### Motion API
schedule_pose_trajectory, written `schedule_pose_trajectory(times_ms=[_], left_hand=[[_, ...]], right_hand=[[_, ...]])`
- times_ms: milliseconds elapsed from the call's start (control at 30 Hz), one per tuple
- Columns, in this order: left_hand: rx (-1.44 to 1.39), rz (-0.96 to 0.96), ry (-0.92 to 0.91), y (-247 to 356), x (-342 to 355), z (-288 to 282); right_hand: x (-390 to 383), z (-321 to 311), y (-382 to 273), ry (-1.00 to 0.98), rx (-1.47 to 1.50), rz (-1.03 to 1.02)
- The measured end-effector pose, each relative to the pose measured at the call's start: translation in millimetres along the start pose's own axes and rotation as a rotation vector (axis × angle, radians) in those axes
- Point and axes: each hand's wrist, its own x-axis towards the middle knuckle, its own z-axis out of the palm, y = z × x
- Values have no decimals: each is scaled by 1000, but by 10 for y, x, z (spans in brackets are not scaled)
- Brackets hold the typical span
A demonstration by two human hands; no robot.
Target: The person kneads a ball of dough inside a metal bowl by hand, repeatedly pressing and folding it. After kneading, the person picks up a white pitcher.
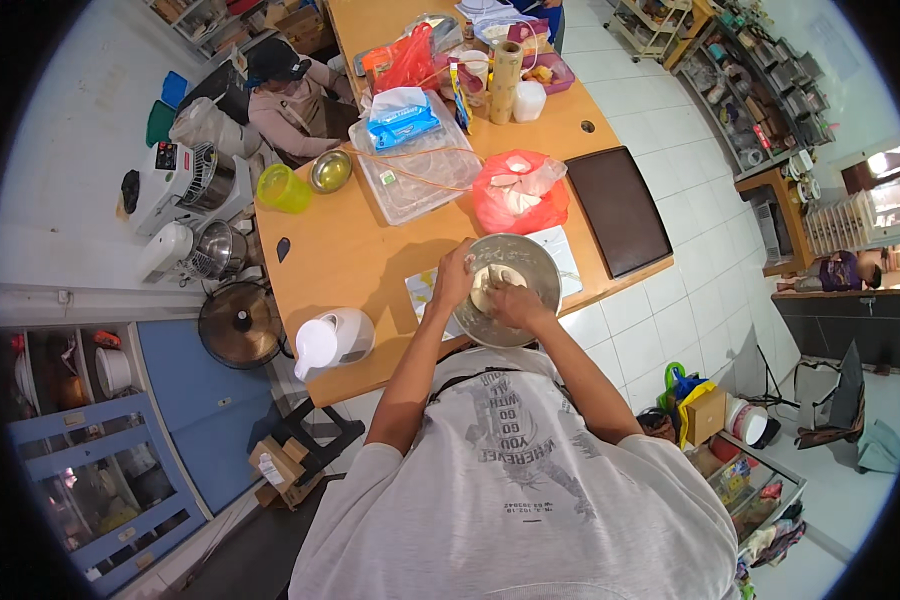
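A metal mixing bowl (542,268) stands near the front edge of the table, partly over some printed paper sheets. My left hand (454,277) grips the bowl's left rim, fingers on the outside and thumb near the edge. Inside the bowl lies pale, floury dough (492,283). My right hand (518,303) reaches in from the right with its fingers bent into the dough; the fingertips are partly hidden. Just behind the bowl sits a red plastic bag (545,212) with white powder showing at its opening.
A white electric kettle (345,335) stands left on the wooden table (370,232). Beyond are a dark baking tray (620,210), a clear plastic container (425,180) with wipes on top, a green cup (284,188) and a small metal bowl (331,171). Another person (292,105) sits at the far left.
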Motion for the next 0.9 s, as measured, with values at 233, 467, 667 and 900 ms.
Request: schedule_pose_trajectory(times_ms=[233, 467, 667, 900], left_hand=[[-17, 22, 7, -73, -23, -1], [37, 16, 57, -134, 19, 52], [18, 7, -3, -63, -4, 0], [26, 10, -47, -128, 107, 21]], right_hand=[[39, -376, 16, -98, 147, 55], [-205, 534, 105, 314, -143, -193], [-7, -424, -90, -343, 131, 42], [-54, 659, 45, 584, -205, -283]])
